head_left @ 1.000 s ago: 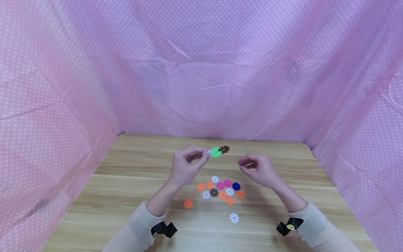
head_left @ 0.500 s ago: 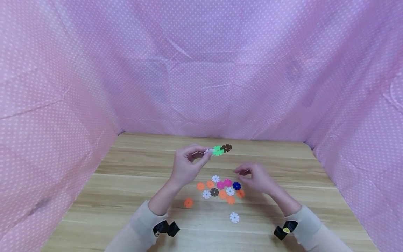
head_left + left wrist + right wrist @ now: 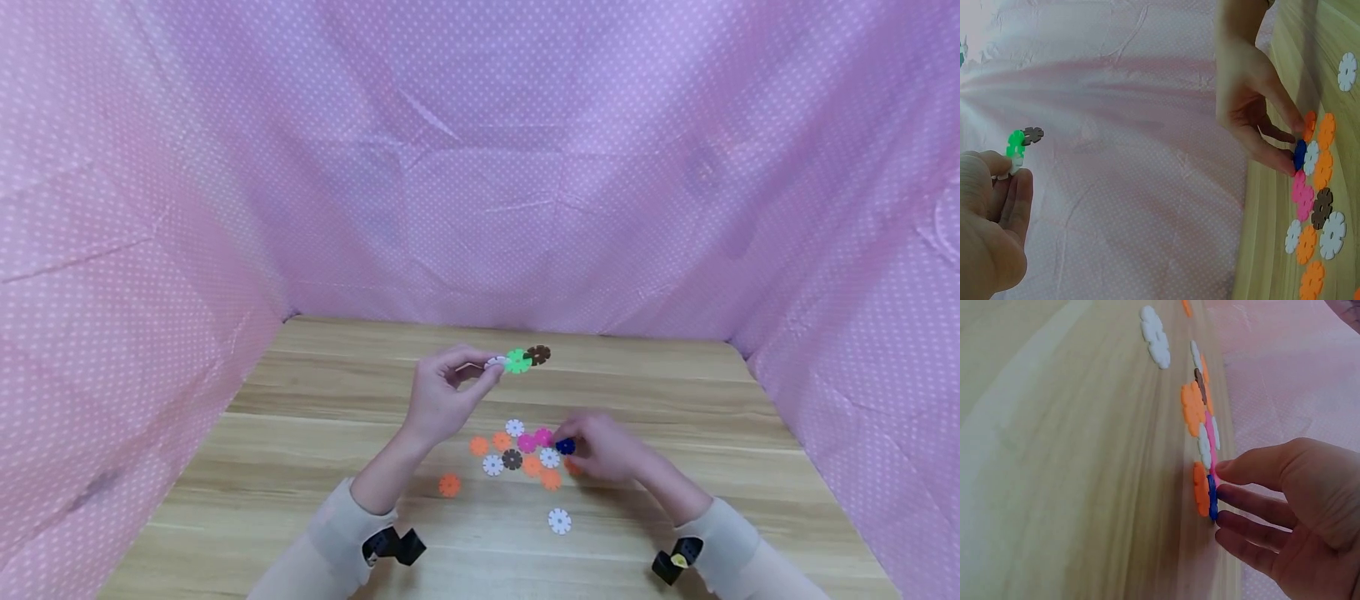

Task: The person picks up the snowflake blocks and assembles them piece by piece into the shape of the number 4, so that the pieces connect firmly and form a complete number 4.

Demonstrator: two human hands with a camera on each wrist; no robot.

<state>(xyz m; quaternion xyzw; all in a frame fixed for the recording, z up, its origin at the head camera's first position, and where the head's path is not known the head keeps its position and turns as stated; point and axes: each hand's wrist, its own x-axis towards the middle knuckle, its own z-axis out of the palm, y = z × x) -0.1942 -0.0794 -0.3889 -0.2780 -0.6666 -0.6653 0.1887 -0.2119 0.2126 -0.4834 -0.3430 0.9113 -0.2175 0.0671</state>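
My left hand (image 3: 447,392) pinches a white notched plastic disc (image 3: 495,362) above the table. Joined to it in a row are a green disc (image 3: 517,361) and a brown disc (image 3: 537,356); the same chain shows in the left wrist view. Low over the table, my right hand (image 3: 609,447) has its fingertips at a dark blue disc (image 3: 1212,497), which lies flat among the loose ones. Thumb and fingers lie on different sides of the blue disc, touching or nearly touching it. An orange disc (image 3: 1309,125) beside it is partly covered by this hand in the head view.
Several loose discs lie mid-table, including two pink ones, a dark brown disc (image 3: 512,459) and orange and white ones. A white disc (image 3: 559,522) lies nearer, an orange disc (image 3: 450,486) to the left. Pink dotted cloth (image 3: 495,208) surrounds the wooden table (image 3: 315,467).
My right hand has come down and towards me, from above the table to the blue disc. The left hand keeps its chain of discs at almost the same place.
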